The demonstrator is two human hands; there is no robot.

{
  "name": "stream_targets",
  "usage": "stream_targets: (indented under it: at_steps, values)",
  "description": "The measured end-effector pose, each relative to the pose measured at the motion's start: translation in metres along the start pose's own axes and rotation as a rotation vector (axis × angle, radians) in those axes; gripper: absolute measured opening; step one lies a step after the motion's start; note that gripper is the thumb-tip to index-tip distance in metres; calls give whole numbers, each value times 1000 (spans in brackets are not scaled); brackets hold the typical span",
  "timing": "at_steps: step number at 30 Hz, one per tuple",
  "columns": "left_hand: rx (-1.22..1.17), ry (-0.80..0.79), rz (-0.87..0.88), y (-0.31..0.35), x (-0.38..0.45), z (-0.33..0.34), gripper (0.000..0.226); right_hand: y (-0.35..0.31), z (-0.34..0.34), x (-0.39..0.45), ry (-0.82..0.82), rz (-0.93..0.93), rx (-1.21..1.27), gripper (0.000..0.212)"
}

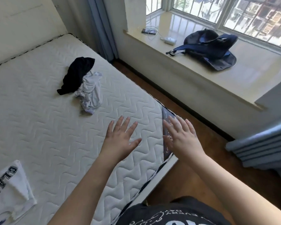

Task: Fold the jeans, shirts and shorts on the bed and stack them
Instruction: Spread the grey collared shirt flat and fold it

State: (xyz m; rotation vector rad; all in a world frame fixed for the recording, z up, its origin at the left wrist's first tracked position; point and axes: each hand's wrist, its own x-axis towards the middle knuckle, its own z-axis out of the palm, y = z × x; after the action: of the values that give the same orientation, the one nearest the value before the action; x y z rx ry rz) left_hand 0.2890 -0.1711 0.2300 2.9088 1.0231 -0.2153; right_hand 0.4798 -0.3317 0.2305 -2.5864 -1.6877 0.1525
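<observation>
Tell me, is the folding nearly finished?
Not yet. One white shirt with dark block lettering lies flat at the near left edge of the quilted white mattress and looks folded. Nothing is in hand: the left hand and right hand are spread open with no grip on anything. Still left: the crumpled black garment and the crumpled pale grey-white garment heaped together farther up the bed.

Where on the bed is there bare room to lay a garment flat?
Bare mattress runs between the crumpled clothes and the white shirt, also under the left hand. Only around those two piles is it crowded.
</observation>
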Motion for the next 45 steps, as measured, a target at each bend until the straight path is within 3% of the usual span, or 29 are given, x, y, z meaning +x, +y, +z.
stream_targets:
  at_steps: [8,16,22,27,33,39,45]
  values:
    - [79,-18,220,118,89,-19,72,118,-10,0,100,242,-8,58]
    - [12,4,310,285,183,-38,67,292,-28,-21,28,385,17,55]
    - [15,51,362,354,237,-65,68,387,-46,-22,13,428,14,58]
    - [13,86,348,373,279,-89,68,423,-55,12,50,502,109,59]
    - [-14,156,345,369,340,-109,62,453,-67,83,40,397,75,60]
    - [6,159,177,353,394,-109,65,474,-87,140,113,382,74,56]
    - [-60,176,51,353,426,-117,68,490,-91,194,66,343,111,58]
